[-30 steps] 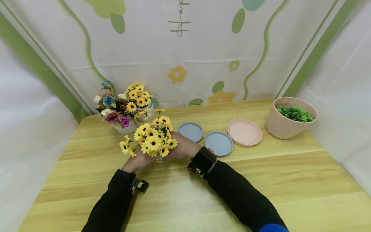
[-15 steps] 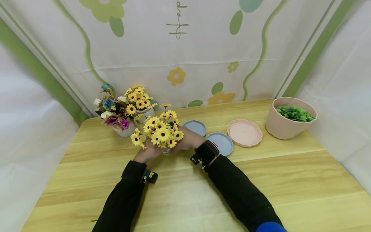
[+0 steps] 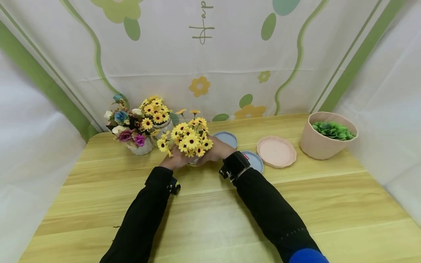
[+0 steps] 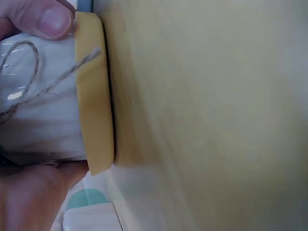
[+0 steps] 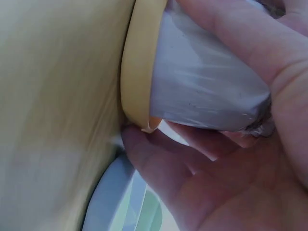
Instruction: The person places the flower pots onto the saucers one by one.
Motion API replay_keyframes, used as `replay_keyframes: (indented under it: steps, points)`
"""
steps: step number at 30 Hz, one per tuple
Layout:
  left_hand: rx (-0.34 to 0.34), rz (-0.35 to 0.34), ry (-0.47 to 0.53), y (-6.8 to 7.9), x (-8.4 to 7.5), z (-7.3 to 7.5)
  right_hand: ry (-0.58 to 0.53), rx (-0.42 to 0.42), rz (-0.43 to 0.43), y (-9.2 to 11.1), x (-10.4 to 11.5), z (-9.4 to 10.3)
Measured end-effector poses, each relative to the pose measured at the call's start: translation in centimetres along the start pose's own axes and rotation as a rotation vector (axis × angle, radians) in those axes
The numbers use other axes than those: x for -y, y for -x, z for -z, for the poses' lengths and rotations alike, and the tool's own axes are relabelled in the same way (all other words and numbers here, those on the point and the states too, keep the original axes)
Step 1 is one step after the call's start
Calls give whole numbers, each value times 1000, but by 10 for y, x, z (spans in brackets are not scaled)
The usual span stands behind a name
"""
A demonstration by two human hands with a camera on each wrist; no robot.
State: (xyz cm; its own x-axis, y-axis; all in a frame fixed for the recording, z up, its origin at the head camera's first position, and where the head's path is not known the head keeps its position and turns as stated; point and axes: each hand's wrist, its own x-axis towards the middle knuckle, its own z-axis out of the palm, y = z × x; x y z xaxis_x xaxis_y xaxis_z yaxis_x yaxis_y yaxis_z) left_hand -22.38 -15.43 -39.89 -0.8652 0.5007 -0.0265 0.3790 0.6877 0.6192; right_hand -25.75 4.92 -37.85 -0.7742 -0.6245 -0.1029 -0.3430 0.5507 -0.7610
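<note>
Both hands grip one potted plant of yellow artificial daisies (image 3: pixel 192 140), left of the blue saucers. Its white pot (image 4: pixel 43 106), tied with twine, sits upright on a yellow saucer (image 4: pixel 94 96) close against the tabletop. My left hand (image 3: pixel 175 159) curls round the pot's left side. On the other side, my right hand (image 3: pixel 220 149) wraps the pot, one fingertip (image 5: pixel 132 137) at the yellow saucer's rim. From the head view, blossoms cover most of the pot and the fingers.
Behind to the left stand a pot of mixed roses (image 3: pixel 125 135) and another yellow daisy pot (image 3: pixel 166 126). Two blue saucers (image 3: pixel 227 138), the nearer partly behind my right wrist, and a pink saucer (image 3: pixel 276 151) lie rightward. A pink planter (image 3: pixel 317 144) with green leaves stands far right.
Both hands and the potted daisies have shifted right and farther back over the table, nearer the blue saucers. The hold stays two-handed, and the other pots and saucers stay put.
</note>
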Motion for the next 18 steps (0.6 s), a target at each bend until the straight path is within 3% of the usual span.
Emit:
replay_keyframes:
  steps: [2, 3, 4, 7, 14, 15, 18]
  points:
    - [-12, 16, 29, -7, 0, 0, 14, 2, -4, -2, -1, 4]
    - [-63, 34, 25, -11, -1, 0, 29, 3, -8, -3, -1, 6]
    - [-69, 54, 35, -13, -1, 1, 37, 4, -14, -4, -1, 7]
    - [-52, 95, 47, -21, -2, 2, 66, 14, -20, -9, -3, 12]
    - [-19, 147, -53, -45, 1, 9, 152, 23, -90, -28, -9, 22]
    - [-16, 158, -29, -48, 2, 10, 157, 21, -96, -30, -10, 22]
    - [-3, 197, -72, -55, 4, 12, 165, 13, -85, -35, -11, 24]
